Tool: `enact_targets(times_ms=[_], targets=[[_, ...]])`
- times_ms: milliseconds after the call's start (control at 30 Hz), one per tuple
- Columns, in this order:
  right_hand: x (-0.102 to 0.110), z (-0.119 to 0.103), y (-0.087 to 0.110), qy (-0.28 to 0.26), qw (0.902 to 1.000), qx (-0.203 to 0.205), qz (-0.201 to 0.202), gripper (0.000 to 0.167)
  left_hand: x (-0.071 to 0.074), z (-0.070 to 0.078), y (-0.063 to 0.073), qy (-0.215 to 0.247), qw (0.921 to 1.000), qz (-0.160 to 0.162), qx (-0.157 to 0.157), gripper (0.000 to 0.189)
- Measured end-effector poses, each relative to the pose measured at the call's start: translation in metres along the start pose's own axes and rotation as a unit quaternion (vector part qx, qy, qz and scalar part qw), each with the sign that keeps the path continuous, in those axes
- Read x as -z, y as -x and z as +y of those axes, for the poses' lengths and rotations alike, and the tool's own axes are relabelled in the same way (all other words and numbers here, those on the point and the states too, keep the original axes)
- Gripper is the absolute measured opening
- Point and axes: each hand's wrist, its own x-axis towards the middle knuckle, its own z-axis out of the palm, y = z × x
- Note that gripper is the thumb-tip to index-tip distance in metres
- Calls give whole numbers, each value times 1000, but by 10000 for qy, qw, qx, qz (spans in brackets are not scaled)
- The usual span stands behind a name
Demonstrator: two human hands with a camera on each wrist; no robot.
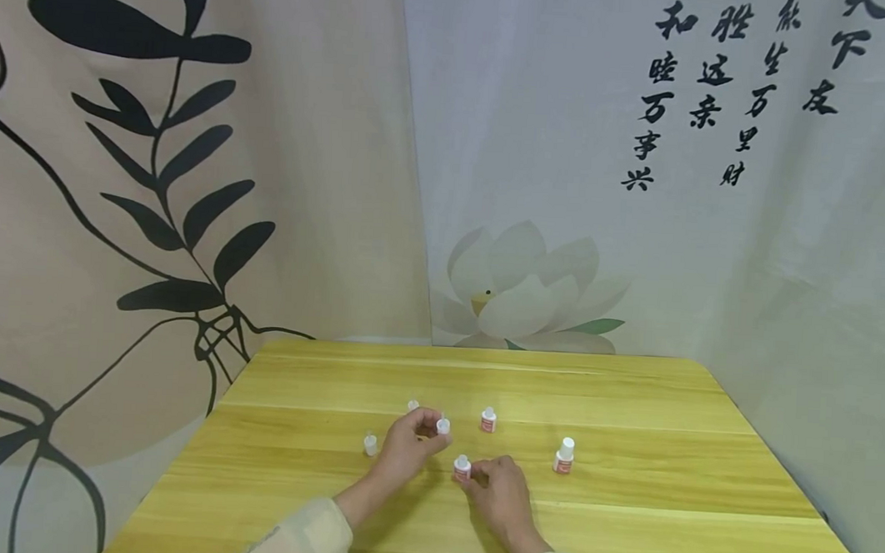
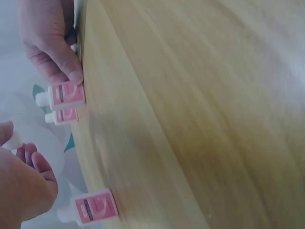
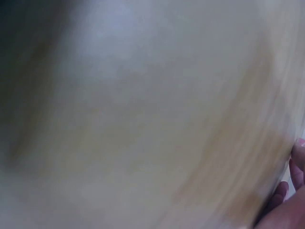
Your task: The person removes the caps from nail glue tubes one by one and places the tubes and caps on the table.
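Observation:
In the head view my left hand (image 1: 403, 446) pinches a small white cap (image 1: 444, 426) between thumb and fingers, above the table. The cap (image 2: 14, 141) also shows at the left edge of the left wrist view. Beside it, lower and to the right, my right hand (image 1: 504, 495) grips a small white bottle (image 1: 462, 468) with a pink label and a white top. This bottle (image 2: 67, 94) stands upright at the tabletop, pinched at its side. Only some fingers (image 3: 298, 157) of the right hand enter the right wrist view, and no bottle can be made out there.
Another pink-labelled bottle (image 1: 488, 420) stands behind the hands, and one with a taller white cap (image 1: 564, 456) stands to the right. Small white pieces (image 1: 369, 445) lie left of the left hand and behind it. Everything is on a wooden table (image 1: 664, 489), with printed curtains behind.

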Motion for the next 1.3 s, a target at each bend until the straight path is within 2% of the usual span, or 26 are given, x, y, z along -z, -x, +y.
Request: enact_targets(times_ms=[300,600,733,967,1300], targets=[[0,0,0,-29,10000,-48,-48,19,-4,-1,8,-20,9998,208,14,26],[1,-1,0,-46,9999,-65,-81,15,1,2,18,-15,10000,-5,67,30],[2,-2,1,-27,9999,-15,-103,16,2,3,22,-69,10000,-6,68,29],[2,-2,2,-55,9999,38,-99,16,2,-1,24,-65,9999,-41,86,28],[2,-1,2,-48,9999,44,-79,19,7,-8,31,-96,9990,-376,206,23]])
